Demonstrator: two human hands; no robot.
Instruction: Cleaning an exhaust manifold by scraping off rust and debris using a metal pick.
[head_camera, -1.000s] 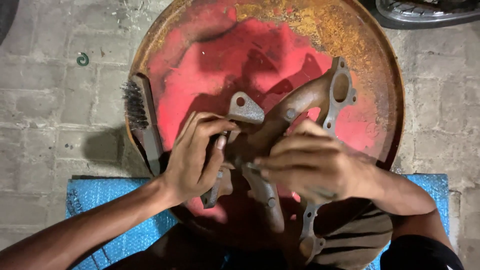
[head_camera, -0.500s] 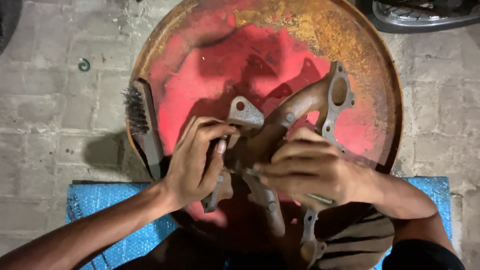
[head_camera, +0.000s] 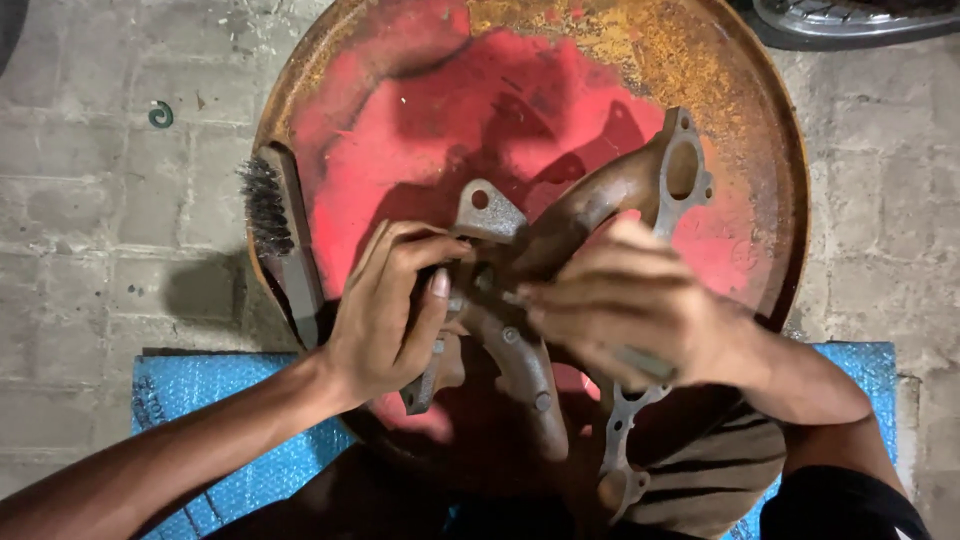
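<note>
A rusty cast-metal manifold (head_camera: 600, 200) with branching pipes and bolt flanges lies over a round red, rust-edged drum lid (head_camera: 420, 120). My left hand (head_camera: 385, 320) grips the manifold's middle from the left, fingers curled around a pipe below a small flange (head_camera: 485, 212). My right hand (head_camera: 640, 310) is closed over the manifold's centre from the right and is motion-blurred; whether it holds something small against the metal stays hidden. A lower flange (head_camera: 615, 460) pokes out beneath my right wrist.
A wire brush (head_camera: 285, 240) rests on the drum lid's left rim, bristles facing left. Blue bubble-wrap sheeting (head_camera: 210, 420) lies under my forearms. Grey paving bricks (head_camera: 110, 220) surround the drum. A dark vehicle part (head_camera: 860, 20) shows at top right.
My right hand has shifted slightly across the manifold's centre, blurred with motion. My left hand keeps the same grip; the manifold has barely moved.
</note>
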